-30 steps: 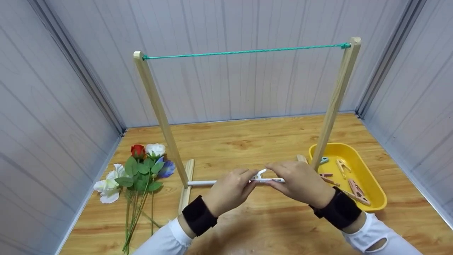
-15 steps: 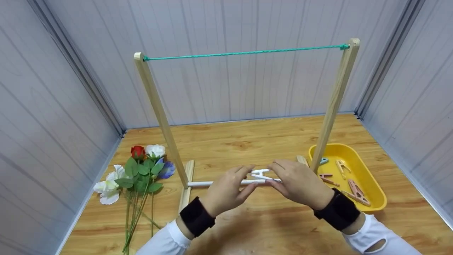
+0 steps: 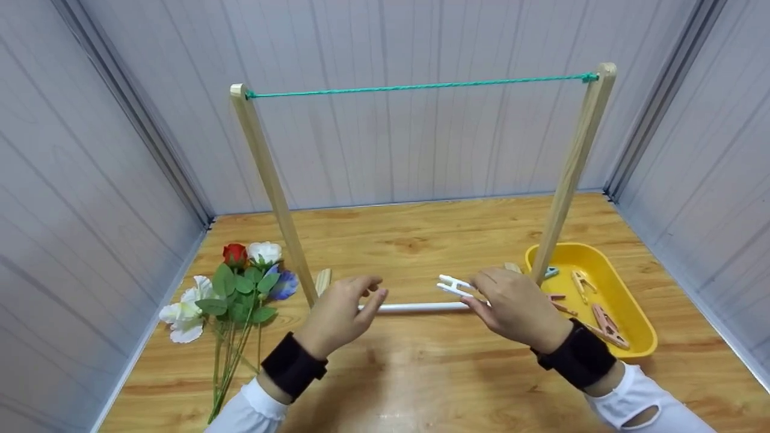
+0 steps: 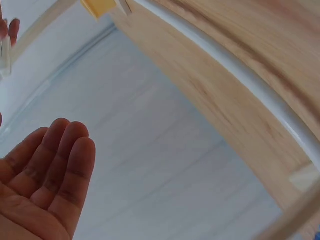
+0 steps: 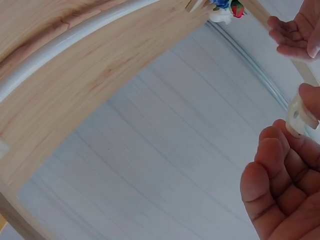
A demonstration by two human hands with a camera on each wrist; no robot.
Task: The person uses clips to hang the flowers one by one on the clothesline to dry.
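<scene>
Right hand (image 3: 517, 307) pinches a white peg (image 3: 455, 286) between thumb and fingertips; the peg's forked end sticks out left and slightly away from the person, long axis roughly level and running left-right. In the right wrist view the peg (image 5: 300, 116) shows only as a pale end beside the thumb, so exact finger placement is hard to tell.

Left hand (image 3: 340, 310) is open, fingers relaxed and slightly spread, holding nothing; the left wrist view confirms the bare palm (image 4: 42, 180). It sits apart from the peg, with a clear gap between the two hands. Right hand is the one on the peg; left is nearer the flowers (image 3: 234, 288).

Both hands hover just above the white rod (image 3: 415, 308) at the base of the rack, between the two wooden posts. The green cord (image 3: 421, 86) runs post to post well above the hands, so the peg lies below the cord and to the right of its middle.

Yellow tray (image 3: 637, 325) sits just right of the right post (image 3: 571, 174), near the right hand. It holds several more pegs (image 3: 604, 325), mostly pink or tan, one teal near the post.

Flowers lie flat on the table left of the left post (image 3: 271, 186).
</scene>
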